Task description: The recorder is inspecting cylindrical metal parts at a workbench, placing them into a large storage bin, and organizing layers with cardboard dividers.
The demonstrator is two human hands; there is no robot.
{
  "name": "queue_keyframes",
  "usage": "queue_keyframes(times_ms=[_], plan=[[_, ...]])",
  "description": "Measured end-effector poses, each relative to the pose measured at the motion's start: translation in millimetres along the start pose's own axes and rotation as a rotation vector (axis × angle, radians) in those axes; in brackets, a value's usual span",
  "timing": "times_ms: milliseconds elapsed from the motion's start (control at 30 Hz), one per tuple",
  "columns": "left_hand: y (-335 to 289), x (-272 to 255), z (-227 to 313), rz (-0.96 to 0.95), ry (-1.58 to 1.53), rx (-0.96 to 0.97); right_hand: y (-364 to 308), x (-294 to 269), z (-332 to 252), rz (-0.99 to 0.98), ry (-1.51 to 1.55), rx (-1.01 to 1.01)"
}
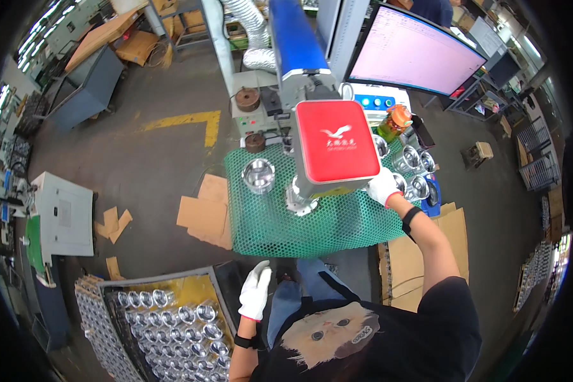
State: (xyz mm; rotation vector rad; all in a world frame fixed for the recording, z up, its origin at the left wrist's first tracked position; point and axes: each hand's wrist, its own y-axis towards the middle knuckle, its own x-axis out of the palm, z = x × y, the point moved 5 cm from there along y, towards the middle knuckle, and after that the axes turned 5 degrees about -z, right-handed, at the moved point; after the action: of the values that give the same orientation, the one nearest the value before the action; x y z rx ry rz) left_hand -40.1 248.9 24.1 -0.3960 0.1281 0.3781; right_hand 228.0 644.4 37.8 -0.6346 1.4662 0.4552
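Note:
My left hand (256,291), in a white glove, hangs beside the table's near edge, fingers stretched out and nothing in it. My right hand (383,186), gloved too, reaches to the right side of the red-topped machine head (337,141). Its fingers are partly hidden there, close to several shiny, hollow metal cylinders such as this one (417,189); whether it grips one does not show. Below the machine head a metal part (298,200) stands partly covered. Another hollow metal cylinder (258,176) stands alone on the left of the green mesh mat (286,229).
A crate (216,286) with rows of similar cylinders stands at lower left. A monitor (414,51), a control box with buttons (379,99) and an orange-capped bottle (396,122) are at the back right. Cardboard (204,213) lies on the floor left of the table.

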Motion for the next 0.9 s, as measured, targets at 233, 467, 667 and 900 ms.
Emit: queue_keyframes(times_ms=[233, 467, 667, 900], plan=[[-98.8, -38.2, -114.7, 0.303, -0.380, -0.356, -116.0, -5.2, -163.8, -0.152, 0.169, 0.006], [-82.0, -22.6, -22.8, 0.033, -1.257, -0.281, -160.4, -86.3, -344.9, -0.913, 1.293, -0.480], [-106.0, -46.7, 24.9, 0.163, -1.424, 0.301, -124.3, -124.2, -369.6, -0.956, 1.350, -0.433], [-72.5, -34.4, 90.7, 0.059, -1.184, 0.069, -110.5, -133.2, -306.0, -0.627, 1.165, -0.698]])
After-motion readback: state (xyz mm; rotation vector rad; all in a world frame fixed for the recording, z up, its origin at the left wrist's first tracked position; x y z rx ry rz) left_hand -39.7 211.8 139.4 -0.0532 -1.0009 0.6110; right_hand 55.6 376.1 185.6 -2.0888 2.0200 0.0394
